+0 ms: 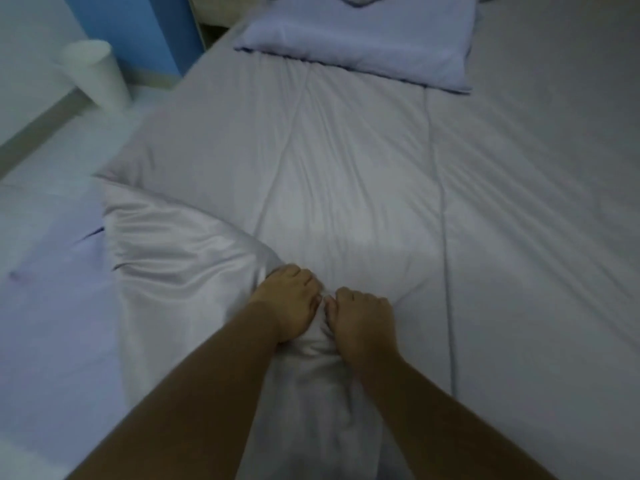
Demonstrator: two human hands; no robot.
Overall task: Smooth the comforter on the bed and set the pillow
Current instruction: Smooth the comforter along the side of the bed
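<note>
Both hands sit close together at the near edge of the bed, knuckles up and fingers curled under. The left hand (289, 299) and the right hand (360, 318) each clutch a bunched fold of the pale grey comforter (339, 174), thumbs nearly touching across the gathered cloth between them. The comforter lies spread lengthwise up the mattress with long creases running away from the hands, and its left edge is turned over in a shiny fold just beside the left hand. 1 lavender pillow (360, 43) lies flat at the far end, its near edge resting on the comforter's top. The bed (554, 168) stretches bare and grey to the right. On the floor at the upper left stands 1 white cylindrical bin (95, 76) beside a blue cabinet (135, 32); its contents cannot be made out.
</note>
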